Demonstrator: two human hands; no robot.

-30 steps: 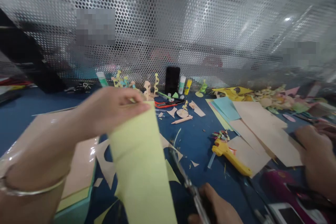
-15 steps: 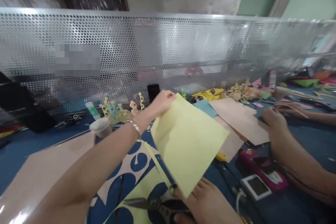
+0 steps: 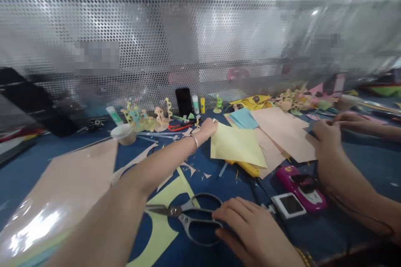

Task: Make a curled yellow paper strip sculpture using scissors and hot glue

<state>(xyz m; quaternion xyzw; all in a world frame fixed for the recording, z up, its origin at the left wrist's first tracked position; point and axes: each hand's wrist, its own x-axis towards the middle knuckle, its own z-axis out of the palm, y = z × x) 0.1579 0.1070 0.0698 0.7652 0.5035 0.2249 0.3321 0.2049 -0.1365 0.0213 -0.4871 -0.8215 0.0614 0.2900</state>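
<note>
My left hand [image 3: 206,130] reaches far across the table, its fingers closed on the upper left corner of a pale yellow paper sheet [image 3: 236,144]. That sheet lies over part of the pink papers and a yellow-handled tool. Near the front, my right hand [image 3: 250,227] has thumb and fingers apart, their tips at the handle loops of a pair of scissors [image 3: 184,210]. The scissors rest with blades pointing left, over a yellow paper offcut [image 3: 166,233] with round cut-outs. My left forearm hides part of the other paper scraps.
A large pink sheet [image 3: 84,171] lies at left, near a white cup [image 3: 123,133]. Small paper figures [image 3: 140,119], a phone [image 3: 184,101] and glue sticks line the mesh divider [image 3: 140,41]. At right are a magenta device [image 3: 300,187] and another person's hands [image 3: 328,137].
The yellow sheet has moved from raised in front of me down onto the papers at centre right. My left hand went farther out with it; my right fingers have drawn back on the scissors' handles.
</note>
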